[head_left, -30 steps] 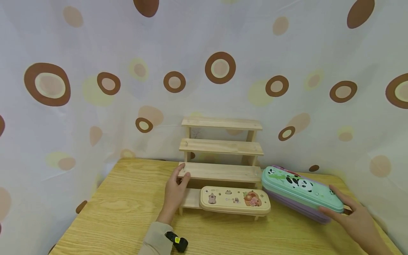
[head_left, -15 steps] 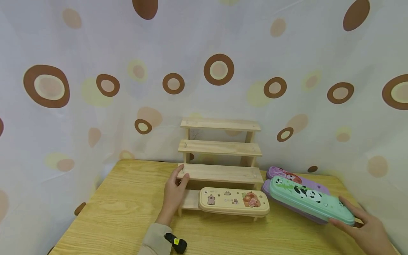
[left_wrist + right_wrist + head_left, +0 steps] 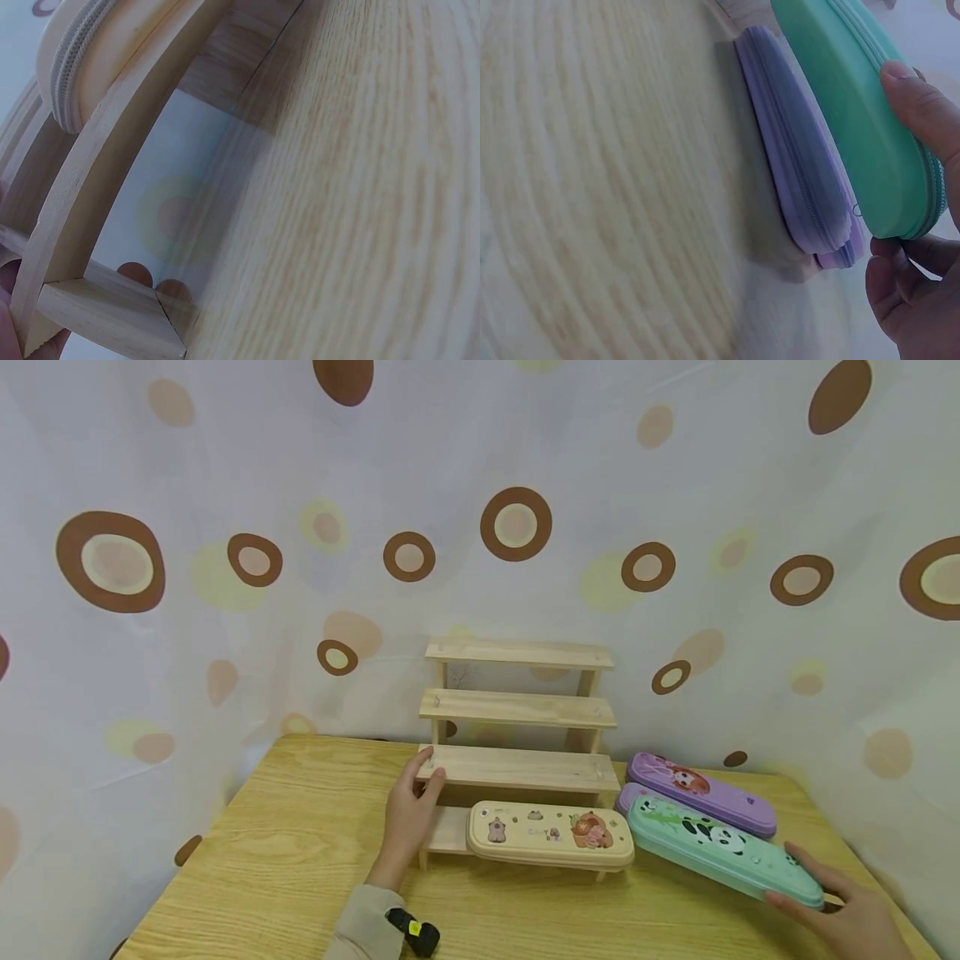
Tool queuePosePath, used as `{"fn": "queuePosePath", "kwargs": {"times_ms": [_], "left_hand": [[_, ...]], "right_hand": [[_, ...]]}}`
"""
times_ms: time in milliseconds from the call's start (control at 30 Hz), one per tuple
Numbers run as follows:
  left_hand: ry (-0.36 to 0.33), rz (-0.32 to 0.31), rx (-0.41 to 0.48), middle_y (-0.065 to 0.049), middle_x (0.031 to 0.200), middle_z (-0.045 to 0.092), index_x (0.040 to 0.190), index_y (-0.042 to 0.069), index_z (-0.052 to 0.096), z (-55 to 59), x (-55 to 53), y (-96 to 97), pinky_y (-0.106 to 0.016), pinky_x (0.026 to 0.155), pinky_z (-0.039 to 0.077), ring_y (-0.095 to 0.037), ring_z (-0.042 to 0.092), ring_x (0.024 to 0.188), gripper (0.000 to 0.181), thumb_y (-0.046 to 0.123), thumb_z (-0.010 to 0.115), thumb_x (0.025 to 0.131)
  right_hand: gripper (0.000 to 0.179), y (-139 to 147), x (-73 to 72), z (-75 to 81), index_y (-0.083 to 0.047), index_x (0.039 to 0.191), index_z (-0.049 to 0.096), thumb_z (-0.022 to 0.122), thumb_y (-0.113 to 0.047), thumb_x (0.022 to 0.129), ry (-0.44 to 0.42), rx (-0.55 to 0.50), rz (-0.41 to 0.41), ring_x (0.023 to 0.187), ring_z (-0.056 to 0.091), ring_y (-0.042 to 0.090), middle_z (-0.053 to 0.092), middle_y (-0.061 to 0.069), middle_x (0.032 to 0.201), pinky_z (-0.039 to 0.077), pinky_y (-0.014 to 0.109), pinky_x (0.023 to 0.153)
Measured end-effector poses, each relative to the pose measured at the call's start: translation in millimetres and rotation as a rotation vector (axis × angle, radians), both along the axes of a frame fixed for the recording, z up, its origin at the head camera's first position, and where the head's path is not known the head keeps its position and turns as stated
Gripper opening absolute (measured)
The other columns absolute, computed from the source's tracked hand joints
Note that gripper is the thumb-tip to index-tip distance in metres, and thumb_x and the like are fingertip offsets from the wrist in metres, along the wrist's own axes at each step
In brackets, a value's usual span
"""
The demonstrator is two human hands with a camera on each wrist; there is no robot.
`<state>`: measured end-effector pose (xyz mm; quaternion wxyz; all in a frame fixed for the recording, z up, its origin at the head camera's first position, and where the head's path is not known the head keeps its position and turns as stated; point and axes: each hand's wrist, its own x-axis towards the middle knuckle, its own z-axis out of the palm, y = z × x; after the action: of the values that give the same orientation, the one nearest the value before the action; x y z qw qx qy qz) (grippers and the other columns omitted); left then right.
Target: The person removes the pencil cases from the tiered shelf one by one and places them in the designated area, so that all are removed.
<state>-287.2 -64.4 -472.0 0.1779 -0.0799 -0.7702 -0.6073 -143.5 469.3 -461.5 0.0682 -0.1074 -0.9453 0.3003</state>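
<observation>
The mint panda case [image 3: 723,852] is at the right, in front of the pile, its right end gripped between the thumb and fingers of the right hand [image 3: 843,902]. A second ago it covered most of the purple cases; now it has shifted toward the person, and the right wrist view shows a gap between them. That leaves the mint case handled on its own, I judge. Behind it, the upper purple case [image 3: 701,795] is in plain sight, while another purple case [image 3: 632,793] is mostly hidden. The cream case [image 3: 551,835] lies on the lowest step of the wooden shelf [image 3: 517,766]. There the left hand [image 3: 411,814] keeps its fingers around one step's left end, unmoved. All this stands on the wood-grain tabletop [image 3: 300,843].
</observation>
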Motion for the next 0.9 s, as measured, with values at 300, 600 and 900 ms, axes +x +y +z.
{"fn": "queuePosePath", "kwargs": {"times_ms": [300, 600, 900], "left_hand": [[0.005, -0.001, -0.002, -0.007, 0.147, 0.048, 0.144, 0.018, 0.052, -0.2, -0.2, 0.2, -0.048, 0.097, 0.047, -0.027, 0.053, 0.124, 0.047, 0.037, 0.058, 0.101], [0.008, -0.003, -0.002, -0.006, 0.146, 0.049, 0.144, 0.019, 0.052, 0.4, -1.0, -0.1, -0.046, 0.094, 0.049, -0.024, 0.06, 0.111, 0.048, 0.039, 0.058, 0.101], [-0.001, -0.005, 0.005, -0.006, 0.147, 0.048, 0.144, 0.019, 0.052, 1.3, 1.0, -0.2, -0.047, 0.097, 0.047, -0.025, 0.056, 0.12, 0.047, 0.038, 0.058, 0.101]], "right_hand": [[0.096, -5.5, -0.5, -1.8, -0.003, 0.151, 0.033, 0.073, -0.057, 0.083, -0.08, 0.064, 0.036, 0.119, 0.044, 0.054, 0.037, 0.041, 0.139, 0.049, 0.019, 0.065], [0.099, 1.8, -4.0, -9.8, -0.005, 0.152, 0.027, 0.07, -0.062, 0.083, -0.195, 0.044, 0.055, 0.121, 0.04, 0.06, 0.029, 0.047, 0.14, 0.051, 0.033, 0.074], [0.105, 0.5, -7.6, -13.6, -0.003, 0.151, 0.03, 0.07, -0.068, 0.078, -0.301, 0.046, 0.029, 0.11, 0.053, 0.049, 0.036, 0.043, 0.138, 0.053, 0.045, 0.077]]}}
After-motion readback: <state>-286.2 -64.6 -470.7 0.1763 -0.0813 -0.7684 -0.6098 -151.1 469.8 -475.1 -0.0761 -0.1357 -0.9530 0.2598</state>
